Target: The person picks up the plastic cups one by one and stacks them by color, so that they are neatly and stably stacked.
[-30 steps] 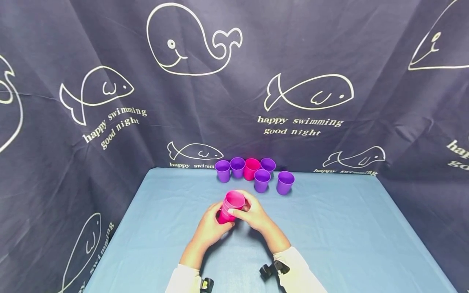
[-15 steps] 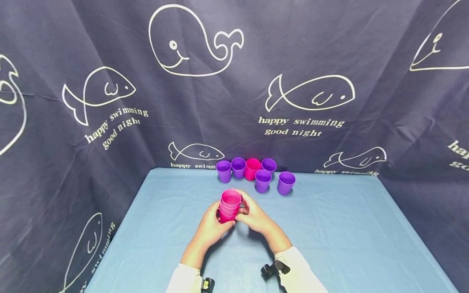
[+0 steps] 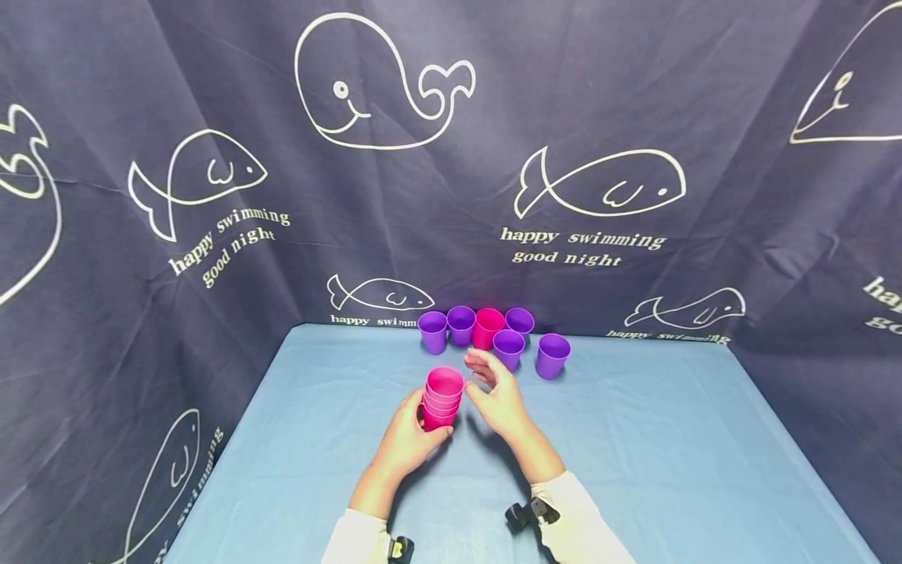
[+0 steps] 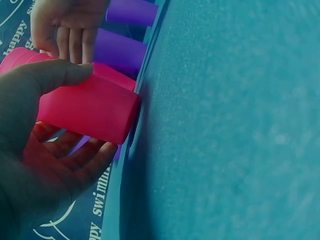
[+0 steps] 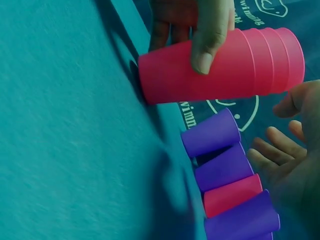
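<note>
A stack of several nested pink cups [image 3: 443, 398] stands upright in my left hand [image 3: 409, 435]. The left thumb lies across the front of the lowest cup and the fingers curl round its far side, as the left wrist view shows on the pink cup [image 4: 90, 110]. My right hand [image 3: 502, 399] is just right of the stack, apart from it, with fingers loosely bent and nothing in them. In the right wrist view the right hand [image 5: 295, 145] is near the rims of the pink stack [image 5: 225, 65]. Beyond the right fingertips stands a purple cup [image 3: 508, 350].
At the back of the blue table [image 3: 634, 439], one pink cup [image 3: 488, 329] stands among several purple ones, including a leftmost purple cup [image 3: 433, 333] and a separate purple cup [image 3: 553, 356] at the right. A dark printed curtain [image 3: 451, 204] rises behind them.
My right hand has let go of the pink stack and moved up and to the right, its fingers opening. The upper pink cups have settled into the stack, now straighter in my left hand.
</note>
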Tool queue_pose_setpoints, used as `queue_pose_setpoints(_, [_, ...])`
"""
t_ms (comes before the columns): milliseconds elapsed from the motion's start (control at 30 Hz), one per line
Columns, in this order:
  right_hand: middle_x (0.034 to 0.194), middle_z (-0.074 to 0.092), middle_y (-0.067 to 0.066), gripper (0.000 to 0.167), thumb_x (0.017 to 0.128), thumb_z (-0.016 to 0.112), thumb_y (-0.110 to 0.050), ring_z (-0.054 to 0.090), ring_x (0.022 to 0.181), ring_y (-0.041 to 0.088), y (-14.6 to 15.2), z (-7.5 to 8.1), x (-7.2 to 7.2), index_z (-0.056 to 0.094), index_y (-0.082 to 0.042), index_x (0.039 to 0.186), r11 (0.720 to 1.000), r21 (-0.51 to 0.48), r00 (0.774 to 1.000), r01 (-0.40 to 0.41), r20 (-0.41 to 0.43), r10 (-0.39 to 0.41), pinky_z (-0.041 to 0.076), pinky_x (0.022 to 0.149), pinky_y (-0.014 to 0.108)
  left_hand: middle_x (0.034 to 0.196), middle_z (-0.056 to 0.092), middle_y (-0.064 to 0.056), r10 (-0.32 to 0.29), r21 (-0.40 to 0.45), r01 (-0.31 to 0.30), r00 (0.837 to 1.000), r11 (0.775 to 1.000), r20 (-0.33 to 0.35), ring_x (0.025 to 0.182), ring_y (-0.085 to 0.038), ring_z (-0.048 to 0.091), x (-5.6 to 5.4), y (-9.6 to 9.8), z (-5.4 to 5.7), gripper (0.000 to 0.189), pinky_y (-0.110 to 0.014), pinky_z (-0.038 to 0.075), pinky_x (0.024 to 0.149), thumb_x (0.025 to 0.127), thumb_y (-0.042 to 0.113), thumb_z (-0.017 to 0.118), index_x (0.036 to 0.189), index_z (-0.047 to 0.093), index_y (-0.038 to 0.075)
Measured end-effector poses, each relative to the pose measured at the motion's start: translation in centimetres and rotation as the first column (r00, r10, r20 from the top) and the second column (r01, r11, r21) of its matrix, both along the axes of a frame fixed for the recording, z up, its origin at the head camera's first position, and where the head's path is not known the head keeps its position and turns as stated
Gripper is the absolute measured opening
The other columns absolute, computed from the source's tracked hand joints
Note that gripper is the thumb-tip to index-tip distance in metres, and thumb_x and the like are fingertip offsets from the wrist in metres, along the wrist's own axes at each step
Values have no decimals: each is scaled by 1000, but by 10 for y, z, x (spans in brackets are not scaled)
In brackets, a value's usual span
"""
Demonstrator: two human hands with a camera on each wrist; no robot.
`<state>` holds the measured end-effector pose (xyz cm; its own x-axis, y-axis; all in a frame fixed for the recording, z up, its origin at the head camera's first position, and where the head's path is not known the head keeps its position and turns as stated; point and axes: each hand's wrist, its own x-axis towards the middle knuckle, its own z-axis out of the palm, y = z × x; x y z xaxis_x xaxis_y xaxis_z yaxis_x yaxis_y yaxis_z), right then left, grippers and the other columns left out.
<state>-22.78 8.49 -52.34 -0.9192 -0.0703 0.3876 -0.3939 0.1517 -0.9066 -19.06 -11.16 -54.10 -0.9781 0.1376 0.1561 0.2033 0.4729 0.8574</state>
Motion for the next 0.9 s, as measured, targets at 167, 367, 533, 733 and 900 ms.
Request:
queue_pose_setpoints(167, [129,72,24,49,89,67,12,67,126,47,0,2,-7,63,1,136,998,21,998,60,-22,-60,55,111,49,123,69,-9,-2,16,2,1000,1000,4,107,-19,65,0,-2,0,70,-35,59,92,79,16,90,141,59,9])
queue_pose_setpoints(367, [122,76,21,46,85,71,13,72,119,41,3,6,-19,69,0,128,986,47,979,162,-136,-155,56,109,42,122,69,-8,-15,16,15,1000,1000,11,108,-18,65,-1,-2,0,69,-36,58,94,79,15,89,141,59,11])
queue_pose_setpoints(533, [122,75,24,44,84,74,10,72,118,43,8,18,-35,70,3,128,978,96,970,186,-179,-167,56,109,46,124,70,-6,-23,23,23,1000,999,7,112,-19,66,-2,-3,-2,69,-40,58,100,80,14,89,142,59,12])
queue_pose_setpoints(733, [132,69,25,52,84,76,-2,68,125,40,20,38,-54,66,6,134,907,349,971,234,-132,-200,53,114,49,125,70,-2,-42,24,42,999,999,23,117,-19,66,-2,-5,-3,70,-45,55,107,80,13,87,144,57,14])
queue_pose_setpoints(900, [141,64,26,59,84,75,-8,60,135,40,26,47,-66,62,7,139,847,495,981,193,-96,-167,46,120,51,126,70,-2,-55,20,55,998,998,39,121,-20,66,-1,-7,-3,72,-49,52,112,81,11,85,146,54,15])
